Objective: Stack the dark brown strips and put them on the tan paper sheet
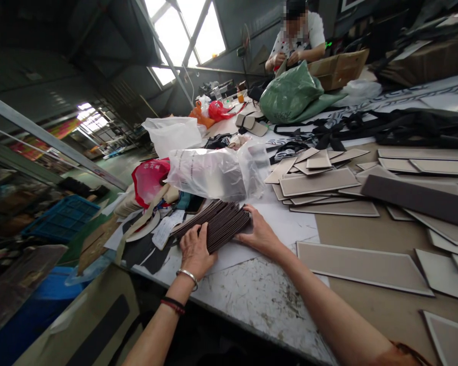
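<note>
A stack of dark brown strips (pixel 227 222) lies near the table's front edge, its pieces standing side by side and leaning. On the near left side of the stack rests my left hand (pixel 198 249), fingers wrapped over its edge; a silver bangle and dark red bands circle that wrist. At the right end is my right hand (pixel 257 231), thumb and fingers spread around the stack's end. Flat beige panels with pale borders (pixel 364 267) lie to the right, several of them piled together. One dark brown panel (pixel 420 198) lies across the pile.
Clear plastic bags (pixel 217 170) sit behind the stack, and a red bag (pixel 150 180) is at the left. Papers (pixel 167 229) lie beside it. Farther back are a green sack (pixel 290 96), black straps (pixel 416 129), a cardboard box (pixel 338 68) and a person (pixel 299 43) across the table.
</note>
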Available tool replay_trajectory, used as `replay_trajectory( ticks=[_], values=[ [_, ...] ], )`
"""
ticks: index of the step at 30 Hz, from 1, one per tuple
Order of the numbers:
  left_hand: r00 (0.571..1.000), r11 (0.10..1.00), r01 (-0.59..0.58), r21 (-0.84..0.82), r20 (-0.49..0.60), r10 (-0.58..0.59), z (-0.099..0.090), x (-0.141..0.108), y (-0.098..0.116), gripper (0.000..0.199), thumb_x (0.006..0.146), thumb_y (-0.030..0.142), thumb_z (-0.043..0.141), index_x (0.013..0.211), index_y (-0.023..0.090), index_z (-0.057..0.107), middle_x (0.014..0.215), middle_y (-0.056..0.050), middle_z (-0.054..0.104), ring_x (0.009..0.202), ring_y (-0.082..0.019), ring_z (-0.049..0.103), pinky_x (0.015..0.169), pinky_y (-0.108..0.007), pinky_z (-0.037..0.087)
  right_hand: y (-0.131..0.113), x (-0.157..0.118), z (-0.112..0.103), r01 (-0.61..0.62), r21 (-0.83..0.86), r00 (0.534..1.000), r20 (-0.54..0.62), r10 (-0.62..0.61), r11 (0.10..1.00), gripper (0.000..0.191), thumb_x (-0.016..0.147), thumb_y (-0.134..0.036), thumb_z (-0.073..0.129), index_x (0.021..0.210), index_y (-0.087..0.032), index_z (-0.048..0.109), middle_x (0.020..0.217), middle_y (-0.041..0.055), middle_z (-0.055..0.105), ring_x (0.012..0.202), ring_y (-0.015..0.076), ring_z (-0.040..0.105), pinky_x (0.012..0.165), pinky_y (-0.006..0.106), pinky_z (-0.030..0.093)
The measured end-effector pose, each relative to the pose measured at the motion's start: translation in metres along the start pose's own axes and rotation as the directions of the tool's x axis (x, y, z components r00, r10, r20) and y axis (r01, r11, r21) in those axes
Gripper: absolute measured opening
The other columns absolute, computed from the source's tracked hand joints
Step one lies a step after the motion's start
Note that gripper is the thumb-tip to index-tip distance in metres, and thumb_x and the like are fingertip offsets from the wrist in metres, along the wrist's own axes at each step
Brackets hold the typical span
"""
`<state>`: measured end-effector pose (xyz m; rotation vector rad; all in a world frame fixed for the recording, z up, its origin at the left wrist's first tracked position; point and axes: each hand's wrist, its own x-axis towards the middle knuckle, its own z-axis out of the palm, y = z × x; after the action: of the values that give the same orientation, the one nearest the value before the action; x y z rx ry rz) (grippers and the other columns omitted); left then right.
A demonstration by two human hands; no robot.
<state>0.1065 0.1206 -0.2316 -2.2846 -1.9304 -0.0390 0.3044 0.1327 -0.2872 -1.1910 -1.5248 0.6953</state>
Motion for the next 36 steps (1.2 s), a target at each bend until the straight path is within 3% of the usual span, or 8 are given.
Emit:
replay_trajectory(
  ticks=[4, 7, 11, 14, 20, 27, 32, 36],
  values=[
    [1.0, 1.0, -0.002, -0.001, -0.004, 0.002, 0.0, -0.004, 0.003, 0.074, 0.066, 0.025, 0.06, 0.134, 0.013, 0.033, 0.131, -0.015, 0.035, 0.122, -0.031, 0.031, 0.104, -0.047, 0.025, -0.003, -0.001, -0.004, -0.085, 0.108, 0.995, 0.054, 0.079, 0.991, 0.09, 0.058, -0.021, 0.077, 0.134, -0.018, 0.029, 0.129, 0.0135, 0.041, 0.112, 0.0242, 0.048, 0.096, 0.038, 0.04],
    [1.0, 1.0, 0.0, 0.001, -0.013, 0.0, -0.001, -0.007, 0.004, 0.073, 0.066, 0.024, 0.06, 0.134, 0.013, 0.034, 0.13, -0.015, 0.035, 0.122, -0.031, 0.03, 0.104, -0.046, 0.026, -0.001, 0.001, -0.007, -0.079, 0.042, 0.996, 0.03, 0.078, 0.996, 0.097, 0.053, -0.024, 0.081, 0.135, -0.018, 0.029, 0.129, 0.0144, 0.037, 0.113, 0.0252, 0.045, 0.097, 0.039, 0.039],
    [1.0, 1.0, 0.0, 0.006, -0.026, 0.001, -0.002, -0.008, 0.005, 0.071, 0.066, 0.023, 0.06, 0.132, 0.013, 0.035, 0.125, -0.014, 0.038, 0.118, -0.03, 0.034, 0.103, -0.045, 0.027, -0.001, 0.003, -0.012, 0.0, -0.149, 0.999, 0.041, 0.006, 0.989, 0.078, 0.05, -0.027, 0.083, 0.119, -0.016, 0.049, 0.115, 0.011, 0.047, 0.11, 0.0262, 0.045, 0.096, 0.04, 0.038],
    [1.0, 1.0, -0.004, 0.017, -0.013, 0.005, -0.001, -0.006, 0.006, 0.073, 0.065, 0.024, 0.06, 0.132, 0.012, 0.034, 0.124, -0.015, 0.038, 0.117, -0.03, 0.035, 0.103, -0.046, 0.027, -0.003, 0.003, -0.015, 0.034, -0.118, 0.998, 0.063, -0.027, 0.992, 0.073, 0.051, -0.028, 0.083, 0.115, -0.016, 0.049, 0.113, 0.0092, 0.052, 0.104, 0.0236, 0.049, 0.091, 0.036, 0.04],
    [0.999, 0.999, -0.035, 0.038, 0.003, 0.034, 0.001, -0.002, 0.003, 0.075, 0.065, 0.025, 0.059, 0.133, 0.01, 0.031, 0.132, -0.016, 0.035, 0.122, -0.032, 0.033, 0.104, -0.047, 0.025, -0.002, 0.004, -0.015, 0.025, -0.141, 0.993, 0.12, -0.008, 0.99, 0.098, 0.05, -0.035, 0.084, 0.133, -0.017, 0.035, 0.119, 0.0111, 0.052, 0.106, 0.0268, 0.048, 0.093, 0.04, 0.038],
    [0.999, 0.999, -0.045, -0.003, -0.006, 0.045, 0.001, -0.003, -0.002, 0.075, 0.064, 0.026, 0.059, 0.132, 0.013, 0.032, 0.13, -0.015, 0.037, 0.122, -0.031, 0.032, 0.104, -0.046, 0.026, -0.004, 0.002, -0.013, 0.047, -0.158, 0.995, 0.091, -0.032, 0.986, 0.077, 0.048, -0.033, 0.085, 0.114, -0.018, 0.049, 0.114, 0.0093, 0.051, 0.106, 0.0258, 0.047, 0.09, 0.039, 0.039],
    [0.999, 0.999, -0.048, 0.005, -0.023, 0.048, 0.001, -0.006, 0.0, 0.073, 0.062, 0.026, 0.06, 0.13, 0.013, 0.036, 0.125, -0.014, 0.038, 0.118, -0.031, 0.034, 0.102, -0.046, 0.027, -0.01, 0.0, -0.017, 0.0, -0.074, 0.987, 0.158, 0.011, 0.997, 0.073, 0.052, -0.028, 0.084, 0.114, -0.017, 0.045, 0.098, 0.005, 0.059, 0.086, 0.0202, 0.055, 0.076, 0.031, 0.045],
    [0.999, 0.999, -0.043, -0.015, 0.011, 0.043, -0.004, -0.006, -0.003, 0.073, 0.061, 0.028, 0.06, 0.129, 0.016, 0.036, 0.125, -0.013, 0.038, 0.116, -0.03, 0.036, 0.101, -0.043, 0.03, -0.016, 0.0, -0.017, 0.13, -0.138, 0.985, 0.129, -0.113, 0.982, 0.075, 0.051, -0.036, 0.084, 0.114, -0.017, 0.049, 0.11, 0.0086, 0.056, 0.098, 0.0241, 0.053, 0.085, 0.035, 0.042]
  ],
)
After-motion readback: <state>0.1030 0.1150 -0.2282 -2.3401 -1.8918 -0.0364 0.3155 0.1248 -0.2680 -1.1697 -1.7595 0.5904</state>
